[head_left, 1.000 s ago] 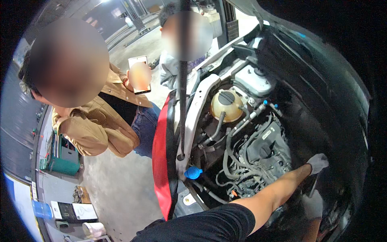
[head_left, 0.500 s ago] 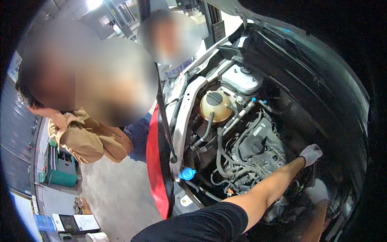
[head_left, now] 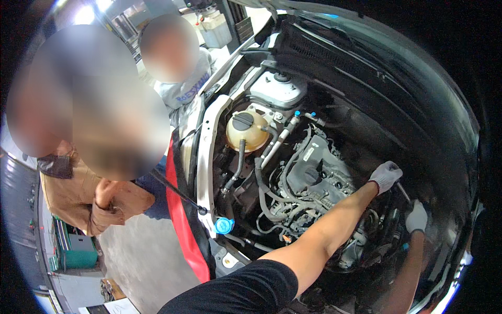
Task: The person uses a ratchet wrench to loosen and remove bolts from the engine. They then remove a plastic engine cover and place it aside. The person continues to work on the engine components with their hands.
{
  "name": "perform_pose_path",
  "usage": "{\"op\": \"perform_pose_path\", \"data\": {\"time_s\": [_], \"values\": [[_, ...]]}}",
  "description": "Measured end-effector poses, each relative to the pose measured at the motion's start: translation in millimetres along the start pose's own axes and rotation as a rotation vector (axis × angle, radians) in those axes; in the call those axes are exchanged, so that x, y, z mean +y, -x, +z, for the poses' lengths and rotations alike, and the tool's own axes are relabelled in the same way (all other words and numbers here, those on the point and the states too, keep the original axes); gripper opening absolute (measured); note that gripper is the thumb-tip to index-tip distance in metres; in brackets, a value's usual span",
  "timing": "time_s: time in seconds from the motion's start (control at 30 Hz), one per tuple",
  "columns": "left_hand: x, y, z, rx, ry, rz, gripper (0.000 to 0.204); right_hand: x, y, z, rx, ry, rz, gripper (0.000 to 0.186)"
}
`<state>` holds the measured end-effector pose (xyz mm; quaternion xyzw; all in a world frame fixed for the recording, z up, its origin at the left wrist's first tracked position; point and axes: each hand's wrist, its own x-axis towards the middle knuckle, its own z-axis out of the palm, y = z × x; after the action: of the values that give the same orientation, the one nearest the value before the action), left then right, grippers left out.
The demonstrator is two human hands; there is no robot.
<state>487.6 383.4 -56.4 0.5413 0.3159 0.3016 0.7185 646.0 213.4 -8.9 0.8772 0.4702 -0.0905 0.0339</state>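
My left hand (head_left: 386,177), in a pale work glove, is closed at one end of a thin metal rod (head_left: 403,191) on the far side of the engine (head_left: 316,170). At the rod's other end, nearer to me, my right hand (head_left: 417,216), gloved too, is closed round it. Which kind of tool the rod is, I cannot make out, as both gloves cover its ends. Dark hoses and pipes lie below the hands in shadow. My left forearm crosses above the engine's wiring and hides part of it.
A yellowish coolant tank (head_left: 247,132), a white brake-side reservoir cover (head_left: 277,88) and a blue washer cap (head_left: 224,225) line the left of the bay. A support rod (head_left: 178,191) crosses the red fender cover (head_left: 180,220). Two or more people stand at the left.
The view has shifted, so the engine bay sits further left. Between my two gloves the metal rod now shows plainly. A person at the left has moved an arm in front.
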Motion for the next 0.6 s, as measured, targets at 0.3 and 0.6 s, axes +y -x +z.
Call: {"op": "perform_pose_path", "data": {"time_s": [0.3,0.6], "values": [[13.4,13.4,1.1,-0.011,-0.094,-0.033,0.044,-40.2,4.5,-16.3,-0.124,0.140,-0.065,0.030],[-4.2,-12.9,-39.0,-0.034,0.050,-0.022,0.036,-156.2,44.9,-39.3,-0.355,-0.090,-0.289,0.047]]}}
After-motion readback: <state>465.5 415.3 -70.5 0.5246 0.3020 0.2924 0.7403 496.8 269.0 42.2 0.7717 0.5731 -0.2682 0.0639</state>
